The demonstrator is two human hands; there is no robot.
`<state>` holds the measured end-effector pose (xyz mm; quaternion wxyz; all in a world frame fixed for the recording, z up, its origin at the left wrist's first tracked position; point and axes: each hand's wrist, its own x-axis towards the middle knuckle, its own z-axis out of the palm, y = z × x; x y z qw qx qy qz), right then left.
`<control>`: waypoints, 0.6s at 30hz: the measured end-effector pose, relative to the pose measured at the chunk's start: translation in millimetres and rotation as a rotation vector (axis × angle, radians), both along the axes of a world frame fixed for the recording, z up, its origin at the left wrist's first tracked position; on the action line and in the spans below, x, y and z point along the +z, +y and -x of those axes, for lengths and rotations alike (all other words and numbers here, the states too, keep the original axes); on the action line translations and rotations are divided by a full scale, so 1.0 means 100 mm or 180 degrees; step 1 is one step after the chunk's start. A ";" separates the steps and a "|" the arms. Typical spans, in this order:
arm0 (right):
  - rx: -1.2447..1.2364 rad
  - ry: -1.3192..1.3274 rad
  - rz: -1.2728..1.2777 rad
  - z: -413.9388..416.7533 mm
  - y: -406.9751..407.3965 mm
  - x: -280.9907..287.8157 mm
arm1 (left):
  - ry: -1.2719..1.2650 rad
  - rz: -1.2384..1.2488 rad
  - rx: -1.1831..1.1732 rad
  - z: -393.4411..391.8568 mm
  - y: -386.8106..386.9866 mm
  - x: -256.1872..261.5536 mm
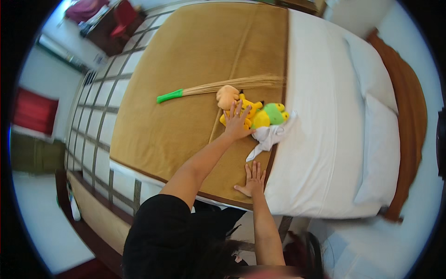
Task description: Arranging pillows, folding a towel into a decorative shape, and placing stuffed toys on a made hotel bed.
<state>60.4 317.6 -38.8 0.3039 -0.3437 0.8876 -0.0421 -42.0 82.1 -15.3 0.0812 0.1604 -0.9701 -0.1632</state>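
With fingers spread, my left hand rests over a yellow plush toy with black-tipped ears, partly hiding it. A peach-coloured plush piece lies just beyond those fingers. On the right of the yellow toy is a green and yellow plush toy. A crumpled white cloth lies below these toys, across the brown blanket's edge. My right hand is flat on the blanket near the bed's close side, fingers apart, holding nothing. Beyond the toys lies a stick broom with a green handle.
The brown blanket covers the left part of the bed, with a white sheet to its right. White pillows lean by a wooden headboard. A wooden bench or cabinet stands at lower left, and a red chair at upper left.
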 end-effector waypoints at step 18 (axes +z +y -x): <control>-0.2269 -0.0210 0.0490 -0.88 -0.23 -0.37 | -0.2325 0.0074 -0.1271 0.35 -0.08 -0.03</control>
